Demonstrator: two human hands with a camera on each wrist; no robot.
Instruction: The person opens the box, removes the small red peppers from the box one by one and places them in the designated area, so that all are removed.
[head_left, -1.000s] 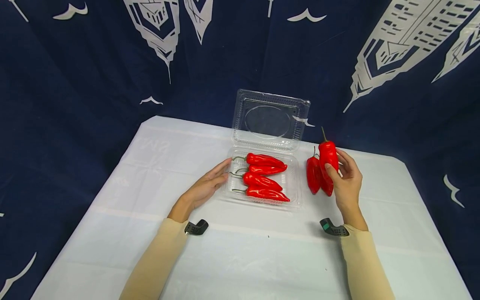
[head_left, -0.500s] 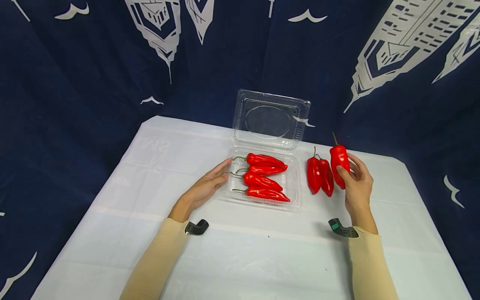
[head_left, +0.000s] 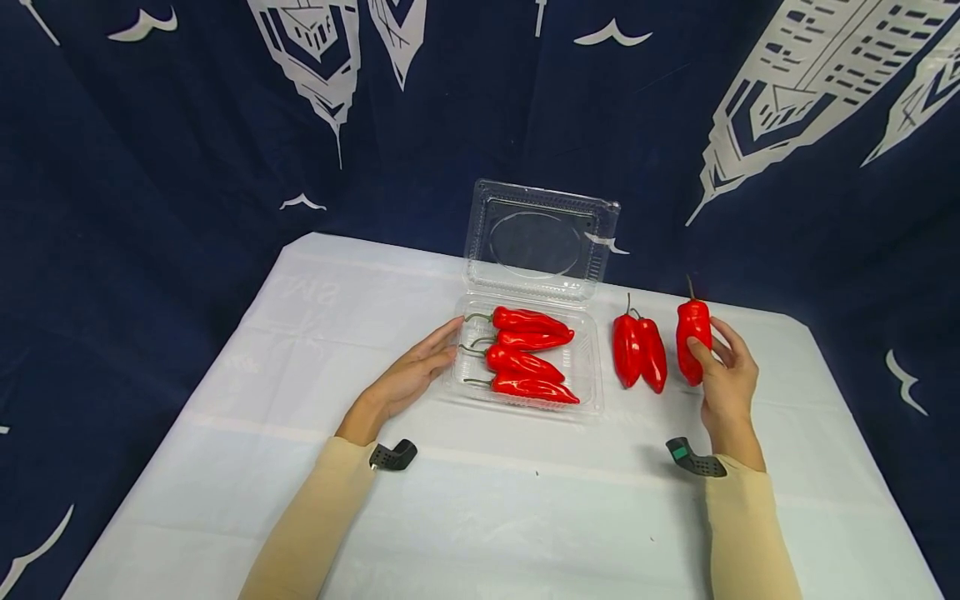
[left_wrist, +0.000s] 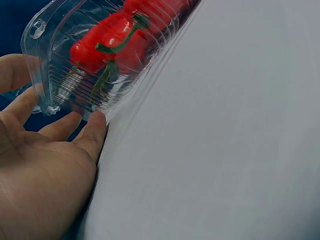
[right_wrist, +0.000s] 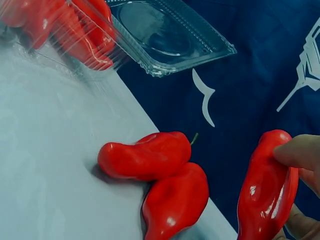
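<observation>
A clear plastic clamshell container (head_left: 592, 367) lies with its lid raised in the head view. Inside it, several red peppers (head_left: 517, 361) lie in a stack of rows, green stems to the left. My left hand (head_left: 405, 379) has its fingers extended, fingertips at the container's left wall, as the left wrist view also shows. My right hand (head_left: 731, 379) pinches another red pepper (head_left: 692, 337) between thumb and fingers, stem pointing up. Just left of that one, two red peppers (head_left: 639, 352) lie side by side on the table.
The transparent lid (head_left: 536, 242) stands up behind the container, near the far edge of the white-covered table (head_left: 480, 517). A dark blue cloth with white prints (head_left: 187, 167) hangs beyond. Small dark specks dot the near part of the table.
My right hand has carried its pepper rightward and lower in the view, away from the two lying peppers, uncovering the right one. The left hand and container have stayed put.
</observation>
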